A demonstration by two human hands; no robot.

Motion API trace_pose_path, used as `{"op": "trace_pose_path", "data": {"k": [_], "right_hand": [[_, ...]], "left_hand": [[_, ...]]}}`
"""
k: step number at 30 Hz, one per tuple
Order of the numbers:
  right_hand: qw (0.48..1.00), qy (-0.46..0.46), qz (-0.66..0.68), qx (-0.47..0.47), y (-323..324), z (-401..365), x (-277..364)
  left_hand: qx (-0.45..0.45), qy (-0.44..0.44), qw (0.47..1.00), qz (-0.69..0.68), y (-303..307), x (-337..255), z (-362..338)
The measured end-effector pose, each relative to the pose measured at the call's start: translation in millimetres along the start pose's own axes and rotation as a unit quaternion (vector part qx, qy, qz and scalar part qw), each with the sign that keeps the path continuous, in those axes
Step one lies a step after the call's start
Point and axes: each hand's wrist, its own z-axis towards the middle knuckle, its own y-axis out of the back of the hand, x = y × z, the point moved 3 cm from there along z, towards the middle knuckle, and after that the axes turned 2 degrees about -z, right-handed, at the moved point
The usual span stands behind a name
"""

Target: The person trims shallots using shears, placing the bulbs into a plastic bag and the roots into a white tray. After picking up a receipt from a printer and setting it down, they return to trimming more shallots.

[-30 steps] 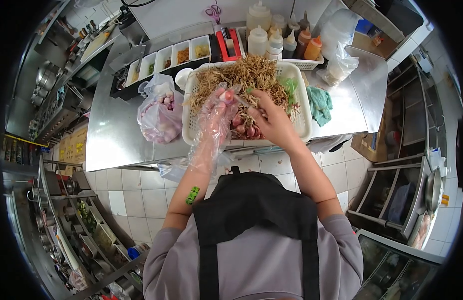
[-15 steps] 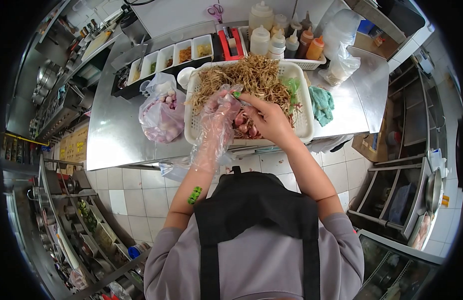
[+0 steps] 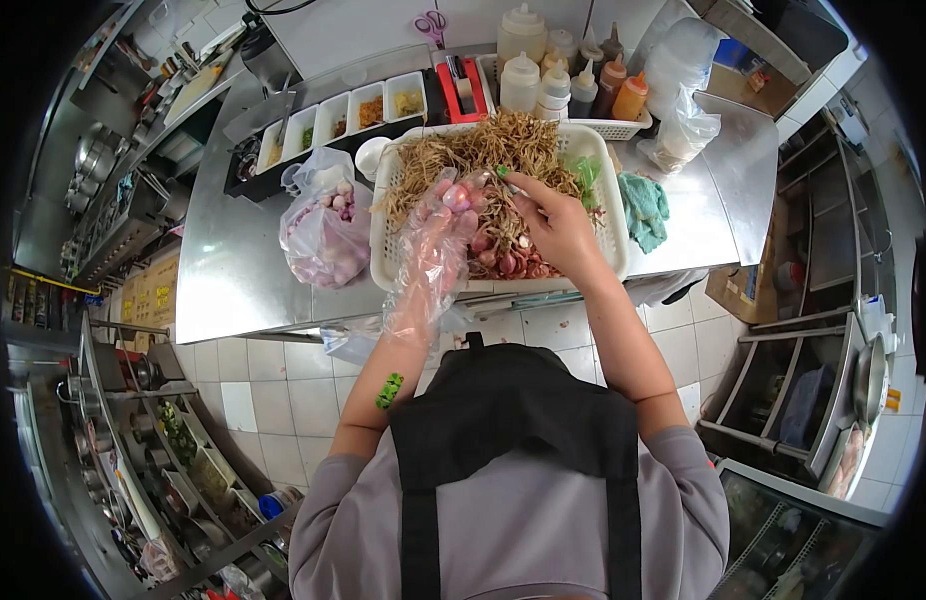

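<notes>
My left hand [image 3: 438, 222], in a clear plastic glove, is closed around a pinkish shallot [image 3: 456, 197] over the white basket [image 3: 615, 243]. Close to its right, my bare right hand [image 3: 558, 222] has curled fingers, with a small green thing [image 3: 502, 172] at the index fingertip. Whether that is a tool or a wrap, I cannot make out. Beneath the hands lie red shallots [image 3: 508, 263] with dry stalks attached. A heap of dried stalks [image 3: 483, 142] fills the far part of the basket.
Left of the basket sits a plastic bag of shallots [image 3: 325, 225]. Behind it stands a row of white trays [image 3: 333, 118] with chopped ingredients. Sauce bottles [image 3: 523, 80] line the back. A green cloth [image 3: 643, 212] and a tied plastic bag [image 3: 680, 132] are at the right.
My right hand has moved slightly right, away from the left, and the green thing moved with it. The shallot in my left hand and those below now show more.
</notes>
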Motion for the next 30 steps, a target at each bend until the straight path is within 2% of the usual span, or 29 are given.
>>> {"op": "trace_pose_path", "data": {"k": [4,6,14,16,20,22,23,25,29,30], "right_hand": [[0.996,0.070,0.024,-0.050,-3.9,-8.2,8.1],[0.993,0.059,0.098,0.040,-8.0,-14.1,21.0],[0.992,0.114,0.046,0.024,-18.3,-9.4,17.7],[0.989,0.144,-0.019,-0.004,-19.3,-8.9,17.2],[0.988,0.149,-0.029,-0.013,-20.9,-6.6,14.5],[0.987,0.045,0.142,0.063,-23.8,-4.1,8.0],[0.987,0.045,0.142,0.063,-22.2,-2.8,7.4],[0.957,-0.056,0.265,0.107,-21.3,-0.5,0.7],[0.954,-0.065,0.276,0.099,-19.6,1.4,-8.4],[0.964,-0.032,0.254,0.079,-17.2,1.9,-7.1]], "left_hand": [[-0.036,-0.009,0.999,0.007,7.8,1.9,2.4],[-0.040,-0.020,0.999,0.024,6.3,2.9,2.7],[-0.027,-0.028,0.998,0.046,-6.0,2.2,0.8],[-0.026,-0.019,0.998,0.047,-6.5,1.4,-0.2],[-0.026,-0.025,0.997,0.067,8.3,4.6,4.9],[-0.027,-0.026,0.997,0.066,8.4,4.8,4.3],[-0.027,-0.027,0.997,0.064,8.3,4.8,3.9],[-0.025,-0.023,0.998,0.061,5.8,4.2,1.3],[-0.008,-0.008,0.999,0.049,-4.7,1.8,-1.0],[-0.008,-0.008,0.999,0.049,-3.4,1.1,-1.2]]}}
